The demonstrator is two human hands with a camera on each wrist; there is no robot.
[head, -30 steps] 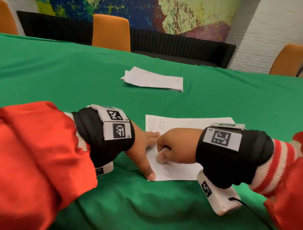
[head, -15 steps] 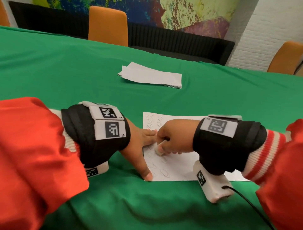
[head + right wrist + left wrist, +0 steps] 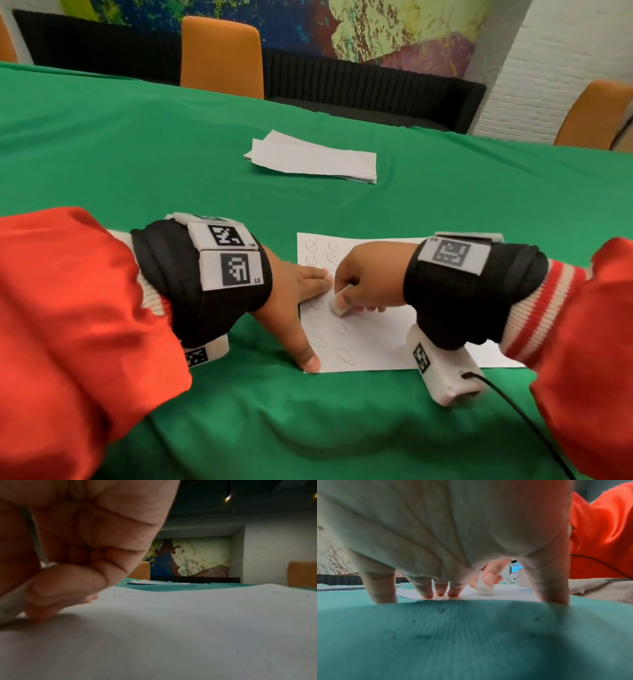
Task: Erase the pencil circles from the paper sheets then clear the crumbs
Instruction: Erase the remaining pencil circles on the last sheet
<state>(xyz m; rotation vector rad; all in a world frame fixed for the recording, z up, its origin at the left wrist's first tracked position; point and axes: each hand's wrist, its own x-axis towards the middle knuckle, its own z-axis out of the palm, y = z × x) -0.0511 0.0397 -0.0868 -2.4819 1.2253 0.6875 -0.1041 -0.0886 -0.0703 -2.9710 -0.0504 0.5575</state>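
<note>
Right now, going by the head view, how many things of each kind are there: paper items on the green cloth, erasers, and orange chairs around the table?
Paper items: 2, the sheet with pencil circles and the paper stack.
Erasers: 1, the white eraser gripped by the right hand.
Orange chairs: 3, one at the far side, one on the right, and a sliver at the left edge.
Total: 6.

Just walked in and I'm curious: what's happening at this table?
A person is rubbing out pencil circles on a sheet. The right hand grips an eraser pressed to the paper, while the left hand holds the sheet flat with spread fingers. Several circles remain near the front edge and far corner. A stack of sheets lies further back on the green cloth.
</note>
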